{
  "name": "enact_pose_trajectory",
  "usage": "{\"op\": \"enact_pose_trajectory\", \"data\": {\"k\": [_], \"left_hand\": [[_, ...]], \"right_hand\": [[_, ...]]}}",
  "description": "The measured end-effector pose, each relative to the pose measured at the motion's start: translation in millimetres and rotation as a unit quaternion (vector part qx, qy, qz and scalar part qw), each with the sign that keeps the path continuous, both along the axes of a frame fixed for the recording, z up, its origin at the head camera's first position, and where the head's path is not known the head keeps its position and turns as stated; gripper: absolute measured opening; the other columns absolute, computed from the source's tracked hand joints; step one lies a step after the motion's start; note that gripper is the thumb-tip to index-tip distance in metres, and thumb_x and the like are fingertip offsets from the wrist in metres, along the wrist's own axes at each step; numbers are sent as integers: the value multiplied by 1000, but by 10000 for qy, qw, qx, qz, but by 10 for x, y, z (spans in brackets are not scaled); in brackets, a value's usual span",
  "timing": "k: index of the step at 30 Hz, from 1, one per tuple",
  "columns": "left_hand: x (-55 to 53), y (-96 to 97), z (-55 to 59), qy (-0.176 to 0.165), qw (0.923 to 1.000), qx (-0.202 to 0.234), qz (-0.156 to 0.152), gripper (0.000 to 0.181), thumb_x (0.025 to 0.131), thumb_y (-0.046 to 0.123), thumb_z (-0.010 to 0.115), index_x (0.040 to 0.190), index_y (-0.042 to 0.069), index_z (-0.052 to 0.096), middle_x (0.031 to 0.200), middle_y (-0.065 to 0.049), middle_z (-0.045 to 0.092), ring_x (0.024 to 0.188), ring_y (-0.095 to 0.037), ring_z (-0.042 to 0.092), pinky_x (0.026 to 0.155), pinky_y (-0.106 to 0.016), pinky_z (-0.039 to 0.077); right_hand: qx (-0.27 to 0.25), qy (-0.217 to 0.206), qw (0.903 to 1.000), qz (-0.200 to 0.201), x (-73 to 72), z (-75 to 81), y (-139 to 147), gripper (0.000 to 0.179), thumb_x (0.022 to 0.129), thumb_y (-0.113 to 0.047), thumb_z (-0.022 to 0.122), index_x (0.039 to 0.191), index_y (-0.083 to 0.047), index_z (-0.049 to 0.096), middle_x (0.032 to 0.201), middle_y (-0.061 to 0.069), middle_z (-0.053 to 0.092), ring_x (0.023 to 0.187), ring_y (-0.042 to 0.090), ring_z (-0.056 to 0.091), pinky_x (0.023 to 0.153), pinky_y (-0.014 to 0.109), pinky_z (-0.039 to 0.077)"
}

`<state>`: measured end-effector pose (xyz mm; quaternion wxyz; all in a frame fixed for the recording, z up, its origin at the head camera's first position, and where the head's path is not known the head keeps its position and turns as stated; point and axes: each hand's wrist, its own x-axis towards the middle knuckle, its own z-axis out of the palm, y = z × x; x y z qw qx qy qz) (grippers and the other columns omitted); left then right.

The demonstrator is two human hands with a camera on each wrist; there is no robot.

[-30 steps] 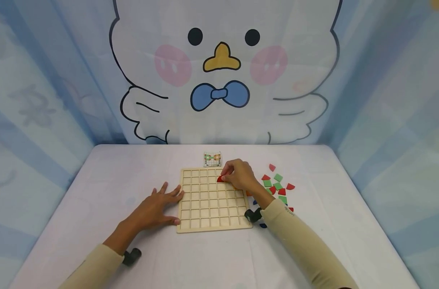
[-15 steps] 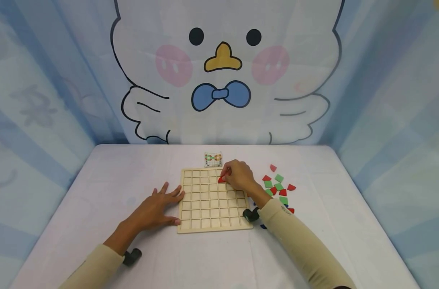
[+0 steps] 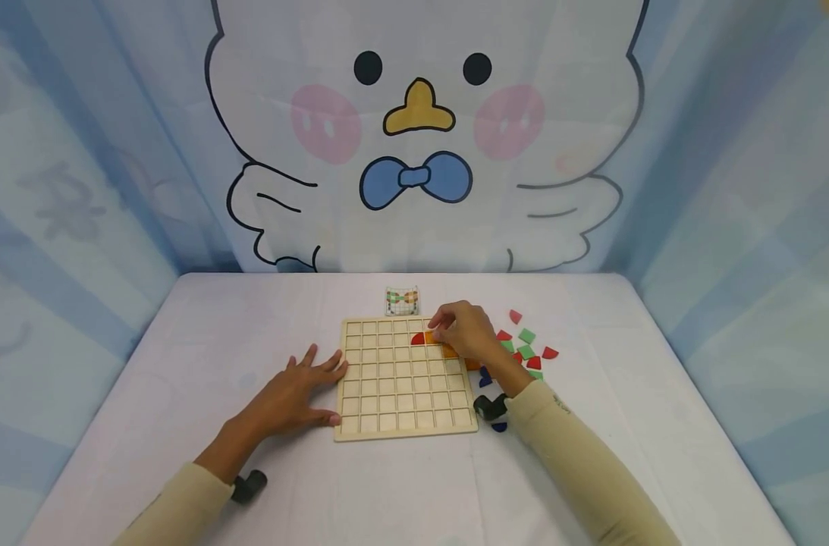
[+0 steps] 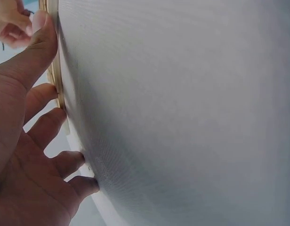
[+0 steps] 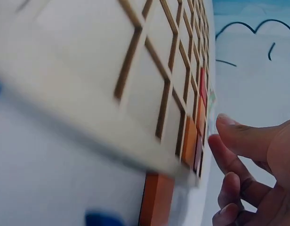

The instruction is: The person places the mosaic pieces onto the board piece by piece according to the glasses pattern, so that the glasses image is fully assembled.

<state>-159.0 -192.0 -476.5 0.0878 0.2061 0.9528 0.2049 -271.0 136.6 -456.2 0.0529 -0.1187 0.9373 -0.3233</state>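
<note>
A pale wooden grid board (image 3: 387,387) lies on the table. My left hand (image 3: 294,394) rests at its left side, fingers spread and thumb and fingertips on the edge. A red quarter-round piece (image 3: 418,339) sits in a cell of the second row from the back. Beside it is an orange piece (image 3: 429,338), with another orange piece (image 3: 450,351) one row nearer. My right hand (image 3: 467,331) hovers over the board's back right corner. In the right wrist view its thumb (image 5: 244,136) and index finger are apart, with nothing between them.
A small printed pattern card (image 3: 403,301) lies behind the board. Right of the board are several loose red and green pieces (image 3: 526,352), blue pieces (image 3: 485,377), and an orange piece (image 3: 472,365) by the edge. A curtain with a cartoon bird hangs behind the table.
My right hand has let go of the red piece and drawn back to the right. The red piece stays in its cell, and the orange pieces show more. My left hand has not moved.
</note>
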Motion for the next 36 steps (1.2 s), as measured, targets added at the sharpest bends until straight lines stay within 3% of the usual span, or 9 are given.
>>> {"op": "enact_pose_trajectory", "data": {"k": [8, 17, 22, 29, 36], "left_hand": [[3, -6, 4, 25, 10000, 33, -7, 93, 80, 47, 90, 158, 15, 51, 170, -10, 39, 159, -56, 21, 124, -76, 23], [5, -12, -2, 27, 10000, 26, 8, 93, 80, 48, 90, 158, 15, 52, 170, -10, 39, 159, -56, 21, 124, -76, 23], [3, -10, -7, 42, 10000, 35, -12, 93, 80, 48, 89, 158, 16, 52, 170, -10, 39, 159, -56, 21, 124, -76, 23], [0, -9, -6, 51, 10000, 11, -38, 93, 80, 48, 89, 158, 15, 51, 170, -11, 39, 159, -56, 20, 124, -76, 23], [1, -5, 1, 56, 10000, 3, -33, 93, 80, 48, 90, 158, 15, 51, 170, -11, 39, 159, -57, 21, 124, -76, 23]], "right_hand": [[281, -583, 9964, -556, 120, 37, 388, 4, 98, -19, 78, 101, -21, 79, 98, 4, 70, 86, 24, 63, 68, 28, 59], [701, -783, 9937, -380, 284, -8, 616, 13, 91, -19, 86, 102, -16, 79, 91, 3, 69, 81, 19, 62, 73, 27, 56], [724, -684, 9946, -280, 341, -32, 645, 12, 90, -18, 87, 97, -15, 77, 89, 3, 67, 77, 19, 60, 67, 27, 53], [541, -537, 9965, -348, 369, -35, 639, 14, 92, -12, 84, 85, -16, 72, 86, 4, 68, 76, 20, 62, 67, 27, 57], [768, -420, 9956, -330, 409, -10, 603, 10, 92, -13, 84, 97, -15, 76, 90, 3, 69, 79, 19, 60, 71, 29, 55]]}}
